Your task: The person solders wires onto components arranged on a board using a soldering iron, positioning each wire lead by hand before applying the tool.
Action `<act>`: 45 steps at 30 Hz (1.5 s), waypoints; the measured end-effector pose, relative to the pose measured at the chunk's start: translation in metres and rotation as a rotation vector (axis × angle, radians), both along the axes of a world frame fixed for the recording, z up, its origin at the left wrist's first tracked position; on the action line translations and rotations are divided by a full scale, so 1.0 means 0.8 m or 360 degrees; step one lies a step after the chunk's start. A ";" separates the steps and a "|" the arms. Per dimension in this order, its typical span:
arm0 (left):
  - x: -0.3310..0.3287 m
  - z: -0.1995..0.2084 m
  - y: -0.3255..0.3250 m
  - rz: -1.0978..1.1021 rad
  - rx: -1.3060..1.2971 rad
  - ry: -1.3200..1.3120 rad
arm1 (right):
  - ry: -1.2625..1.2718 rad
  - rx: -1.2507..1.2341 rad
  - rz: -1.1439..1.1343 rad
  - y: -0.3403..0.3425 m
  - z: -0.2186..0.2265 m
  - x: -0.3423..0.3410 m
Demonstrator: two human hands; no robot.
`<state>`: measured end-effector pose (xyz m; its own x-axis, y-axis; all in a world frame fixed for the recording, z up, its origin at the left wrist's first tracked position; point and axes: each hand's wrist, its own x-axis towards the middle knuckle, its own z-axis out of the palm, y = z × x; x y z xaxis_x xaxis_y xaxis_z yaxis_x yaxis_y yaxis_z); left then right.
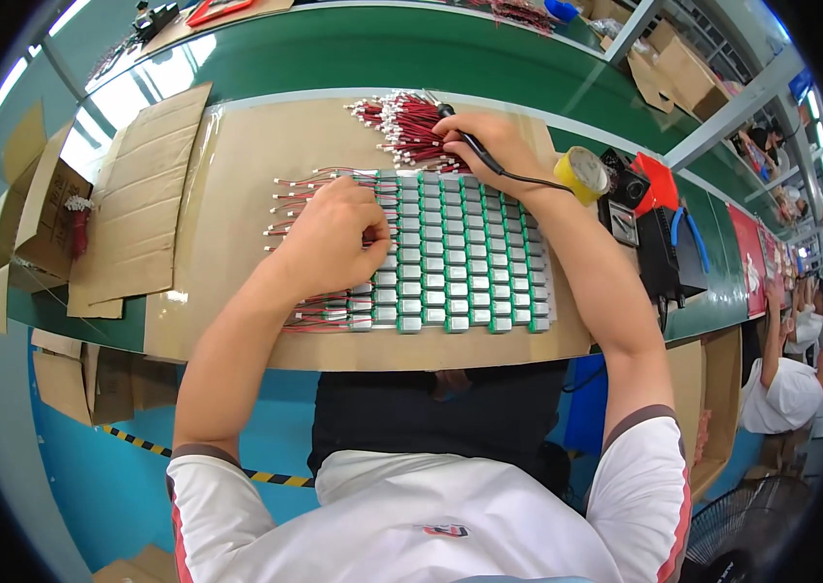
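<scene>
My right hand (499, 146), at the far side of the board, is closed around a black soldering iron (477, 152) whose cord trails over my wrist. Beside it lies a pile of red and black wire leads (409, 124) with white connectors. My left hand (338, 233) is closed, with thumb and fingers pinched together over the left columns of the battery cells (457, 257). What it pinches is too small to make out. These silver cells with green ends lie in rows. Red and black leads (334, 313) stick out leftward from the leftmost cells.
Cardboard (222, 223) covers the work area on the green bench. On the right stand a yellow roll (582, 173), black boxes (688, 262), a red item (659, 183) and blue-handled pliers (698, 238). An open carton (47, 209) is at left. Other people sit far right.
</scene>
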<state>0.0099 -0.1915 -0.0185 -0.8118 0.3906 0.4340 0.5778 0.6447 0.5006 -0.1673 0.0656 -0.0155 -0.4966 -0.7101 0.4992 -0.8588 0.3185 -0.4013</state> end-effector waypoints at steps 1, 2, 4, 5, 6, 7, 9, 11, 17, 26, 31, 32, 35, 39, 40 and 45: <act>-0.001 -0.002 0.000 -0.0005 -0.0002 0.0014 | 0.0002 0.0002 0.0010 0.000 0.000 -0.001; -0.001 -0.003 -0.001 -0.0012 -0.0004 0.0027 | 0.0053 -0.0034 -0.0013 0.000 -0.001 -0.001; 0.000 -0.004 -0.002 -0.0008 0.0008 0.0032 | 0.0092 -0.0096 -0.0055 0.003 0.001 -0.001; 0.000 -0.004 -0.002 -0.0012 0.0017 0.0034 | 0.0092 -0.0093 -0.0053 0.006 0.004 0.001; 0.000 -0.004 -0.001 -0.0012 0.0021 0.0034 | 0.0056 -0.0128 -0.0101 0.010 0.006 0.003; 0.000 -0.004 -0.002 -0.0009 0.0014 0.0050 | 0.0019 -0.0167 -0.0148 0.010 0.011 0.007; 0.001 -0.005 -0.003 -0.0006 0.0008 0.0062 | -0.0101 -0.0152 -0.0234 0.014 0.018 0.019; 0.002 -0.006 -0.003 0.0008 0.0011 0.0034 | -0.0208 -0.0321 -0.0282 0.020 0.019 0.026; 0.001 -0.003 -0.004 0.0007 -0.0017 0.0019 | -0.0069 -0.0304 -0.0168 0.037 0.030 0.089; 0.009 0.030 -0.020 0.0180 0.0250 -0.0016 | -0.0100 -0.0279 0.0134 0.028 0.013 0.160; 0.016 0.027 0.003 -0.0111 0.0205 0.0110 | -0.0141 -0.0267 0.0250 0.007 0.008 0.176; 0.015 0.019 0.006 -0.0198 0.0234 0.0057 | -0.0145 -0.0291 0.0271 0.003 0.008 0.178; 0.017 0.018 0.009 -0.0228 0.0215 0.0006 | -0.0218 -0.0268 0.0246 0.004 0.006 0.185; 0.017 0.015 0.008 -0.0225 0.0309 -0.0094 | -0.0572 -0.0578 0.0178 0.002 0.002 0.187; 0.019 0.018 0.011 -0.0227 0.0310 -0.0095 | -0.0624 -0.0617 0.0167 0.002 0.002 0.188; 0.025 0.030 0.017 -0.0115 0.0429 -0.0501 | -0.0663 -0.0624 0.0184 0.002 0.002 0.190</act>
<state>0.0299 -0.1777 0.0051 -0.8960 0.3577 0.2633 0.4083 0.4301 0.8052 -0.0156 0.0675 -0.0136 -0.6378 -0.5726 0.5151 -0.6237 -0.0085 -0.7816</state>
